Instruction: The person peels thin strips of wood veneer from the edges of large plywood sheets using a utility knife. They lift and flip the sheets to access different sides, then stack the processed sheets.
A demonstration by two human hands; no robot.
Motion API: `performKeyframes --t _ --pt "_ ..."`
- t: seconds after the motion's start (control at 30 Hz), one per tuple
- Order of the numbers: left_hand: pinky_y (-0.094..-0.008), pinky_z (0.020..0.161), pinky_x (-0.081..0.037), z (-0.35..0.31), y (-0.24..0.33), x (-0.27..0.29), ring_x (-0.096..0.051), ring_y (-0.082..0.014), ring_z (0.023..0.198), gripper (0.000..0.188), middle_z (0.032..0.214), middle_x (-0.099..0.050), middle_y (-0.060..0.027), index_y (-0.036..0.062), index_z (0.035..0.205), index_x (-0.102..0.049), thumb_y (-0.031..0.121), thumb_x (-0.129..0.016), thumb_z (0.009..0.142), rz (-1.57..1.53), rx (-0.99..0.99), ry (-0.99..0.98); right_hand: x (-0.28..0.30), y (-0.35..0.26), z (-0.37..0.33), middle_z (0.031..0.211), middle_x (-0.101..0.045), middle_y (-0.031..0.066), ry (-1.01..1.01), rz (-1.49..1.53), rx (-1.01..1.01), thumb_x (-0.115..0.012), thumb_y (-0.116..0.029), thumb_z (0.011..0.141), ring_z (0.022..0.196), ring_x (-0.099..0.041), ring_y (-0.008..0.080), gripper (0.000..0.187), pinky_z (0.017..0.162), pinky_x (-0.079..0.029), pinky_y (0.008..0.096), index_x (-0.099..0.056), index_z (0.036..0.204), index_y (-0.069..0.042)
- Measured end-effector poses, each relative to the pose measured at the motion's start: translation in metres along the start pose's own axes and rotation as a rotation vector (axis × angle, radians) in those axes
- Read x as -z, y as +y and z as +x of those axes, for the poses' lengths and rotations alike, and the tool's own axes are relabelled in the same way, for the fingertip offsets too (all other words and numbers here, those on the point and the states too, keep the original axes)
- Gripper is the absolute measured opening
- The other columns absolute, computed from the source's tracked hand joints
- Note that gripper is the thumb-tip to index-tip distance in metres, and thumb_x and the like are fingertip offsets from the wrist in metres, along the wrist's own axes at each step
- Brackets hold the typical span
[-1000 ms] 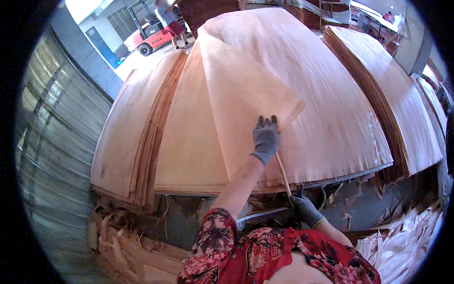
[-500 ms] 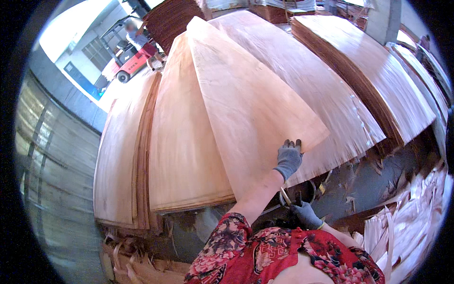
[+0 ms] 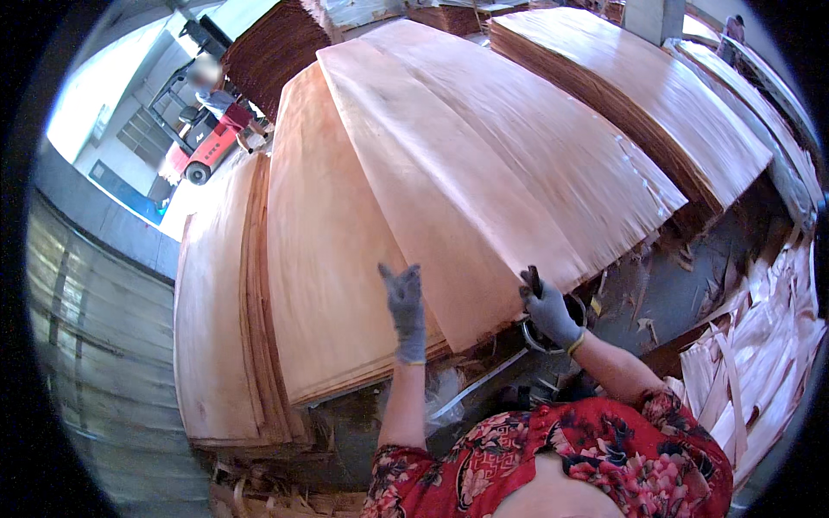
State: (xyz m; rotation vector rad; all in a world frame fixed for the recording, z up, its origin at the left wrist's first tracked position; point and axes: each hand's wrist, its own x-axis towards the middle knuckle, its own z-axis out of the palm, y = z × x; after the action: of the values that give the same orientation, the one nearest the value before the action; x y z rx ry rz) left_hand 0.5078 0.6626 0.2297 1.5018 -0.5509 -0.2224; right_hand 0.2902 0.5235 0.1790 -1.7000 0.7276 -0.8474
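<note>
Long, thin wood veneer sheets lie in overlapping stacks in front of me. A pale veneer sheet [image 3: 432, 216] covers part of the yellowish left stack [image 3: 319, 250] and overlaps the pinkish stack [image 3: 527, 147] to its right. My left hand [image 3: 404, 311], in a grey glove, is over the near part of the left stack, beside the pale sheet's left edge. Its fingers are spread and hold nothing. At the near right edge of that sheet my gloved right hand [image 3: 553, 312] is closed around a small dark object [image 3: 535, 281], whose kind I cannot make out.
A round-rimmed container [image 3: 542, 345] sits below my right hand. Scrap veneer strips [image 3: 751, 354] are heaped at the right. Another tall stack [image 3: 604, 95] stands beyond. At the far left, a person [image 3: 220, 104] is beside a red forklift [image 3: 203, 151]; another person [image 3: 732, 34] is far right.
My left hand has moved left, away from the sheet's near right corner. My right hand has come up from near my body to the sheet's edge. The view has shifted.
</note>
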Motion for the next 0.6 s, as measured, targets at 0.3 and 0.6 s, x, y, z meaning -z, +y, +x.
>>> performKeyframes --t 0.3,0.6 --pt "-0.0229 0.078 -0.043 -0.062 -0.026 -0.014 -0.049 -0.0071 0.067 0.072 0.079 -0.062 -0.0015 -0.0059 0.137 -0.014 0.015 -0.057 0.083 0.073 0.098 0.251 0.103 -0.028 0.003 0.064 -0.052 -0.0033 -0.074 0.421 -0.471 -0.051 -0.016 0.087 0.056 -0.045 0.0062 0.029 0.049 -0.036 0.0238 -0.059 0.109 0.000" --pt "-0.0341 0.075 -0.046 -0.112 -0.009 -0.166 -0.058 -0.0234 0.077 0.055 0.097 -0.060 -0.0192 -0.0058 0.129 -0.034 0.020 -0.050 0.083 0.335 0.005 0.332 0.352 -0.029 0.050 0.059 -0.051 -0.0007 -0.103 0.568 -0.630 -0.059 -0.026 0.081 0.046 -0.045 0.0081 0.021 0.041 -0.036 0.0245 -0.060 0.080 -0.005"
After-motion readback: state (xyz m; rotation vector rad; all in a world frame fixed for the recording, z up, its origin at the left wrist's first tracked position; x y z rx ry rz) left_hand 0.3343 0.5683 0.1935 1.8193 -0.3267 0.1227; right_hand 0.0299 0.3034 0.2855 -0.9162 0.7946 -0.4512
